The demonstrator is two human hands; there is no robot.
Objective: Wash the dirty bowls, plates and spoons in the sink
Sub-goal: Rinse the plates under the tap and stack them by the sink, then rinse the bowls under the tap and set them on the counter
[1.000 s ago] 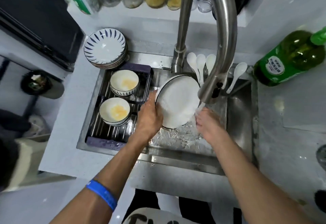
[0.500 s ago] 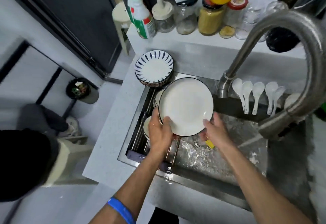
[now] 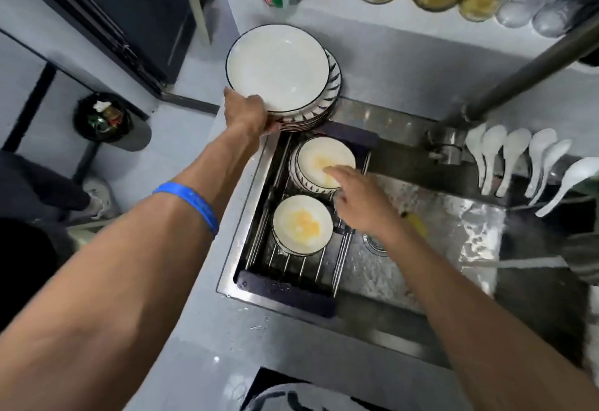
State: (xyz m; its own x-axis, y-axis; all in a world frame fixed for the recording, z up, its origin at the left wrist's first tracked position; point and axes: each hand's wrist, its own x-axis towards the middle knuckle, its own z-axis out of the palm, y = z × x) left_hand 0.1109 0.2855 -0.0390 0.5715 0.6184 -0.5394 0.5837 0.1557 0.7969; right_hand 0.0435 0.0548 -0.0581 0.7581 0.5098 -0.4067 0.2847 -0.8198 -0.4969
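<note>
The white plate sits on top of the stack of patterned plates on the counter, at about eleven o'clock from the sink. The left hand grips its near rim, fingers curled under the edge. The right hand reaches with straight, relaxed fingers over the far bowl, fingertips just at its rim, holding nothing. That bowl and the near bowl, at seven o'clock from it, stand on the rack and both carry yellow residue. So the plates look done, while two bowls remain. The spoons lie in a row at two o'clock; whether they are washed I cannot tell.
</note>
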